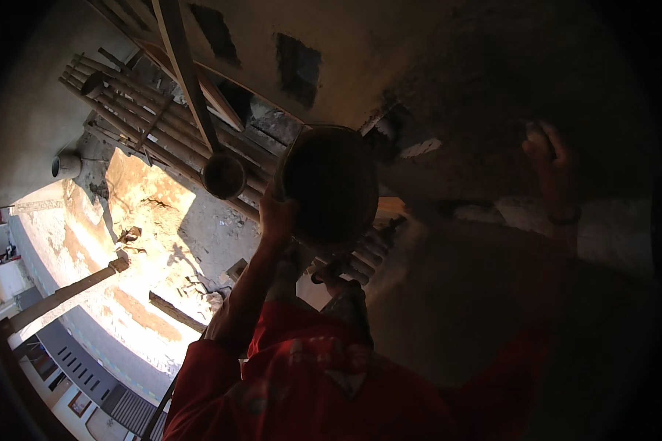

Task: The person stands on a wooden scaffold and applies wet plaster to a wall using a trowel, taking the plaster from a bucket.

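My left hand [278, 219] grips the side of a large dark bucket [327, 176], held near the middle of the view; its inside is too shadowed to make out. Out to the right, my right hand [546, 147] is raised in deep shade near a plastered wall [478, 88], fingers curled; whatever they may hold is too dark to name. A smaller dark round container [224, 176] sits left of the bucket, by a long slanting timber [187, 81].
Wooden poles [129, 110] form a raised platform at upper left, and more poles [364, 261] lie under my feet. Far below is sunlit rough ground [147, 198] with a post [70, 290] and a metal pot [66, 165]. House fronts [77, 404] show at lower left.
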A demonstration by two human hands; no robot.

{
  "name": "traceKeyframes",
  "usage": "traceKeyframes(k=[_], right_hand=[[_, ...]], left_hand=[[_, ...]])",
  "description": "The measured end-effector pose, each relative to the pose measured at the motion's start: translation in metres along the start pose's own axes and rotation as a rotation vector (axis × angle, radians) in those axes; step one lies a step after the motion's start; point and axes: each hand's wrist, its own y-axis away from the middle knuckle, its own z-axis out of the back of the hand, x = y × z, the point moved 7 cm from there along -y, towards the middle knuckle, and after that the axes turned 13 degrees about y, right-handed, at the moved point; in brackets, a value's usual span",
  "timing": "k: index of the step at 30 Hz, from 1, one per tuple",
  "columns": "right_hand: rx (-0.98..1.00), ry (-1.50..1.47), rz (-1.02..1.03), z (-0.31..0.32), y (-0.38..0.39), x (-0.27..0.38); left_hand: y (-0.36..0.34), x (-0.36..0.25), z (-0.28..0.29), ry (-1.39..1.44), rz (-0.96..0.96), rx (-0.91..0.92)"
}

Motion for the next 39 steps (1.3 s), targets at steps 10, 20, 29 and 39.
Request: traceKeyframes(k=[10, 20, 29, 39], right_hand=[[0.47, 0.444, 0.305, -0.12, 0.119, 0.036], [0.539, 0.431, 0.394, -0.28, 0.187, -0.013], [0.326, 0.057, 0.395, -0.239, 0.183, 0.013], [0.407, 0.118, 0.209, -0.228, 0.12, 0.019]], left_hand=[[0.023, 0.003, -0.058, -0.302, 0.007, 0.162], [0.05, 0.003, -0.103, -0.398, 0.023, 0.245], [0.032, 0.023, -0.087, -0.02, 0.058, 0.213], [-0.022, 0.067, -0.065, 0.203, 0.134, 0.023]])
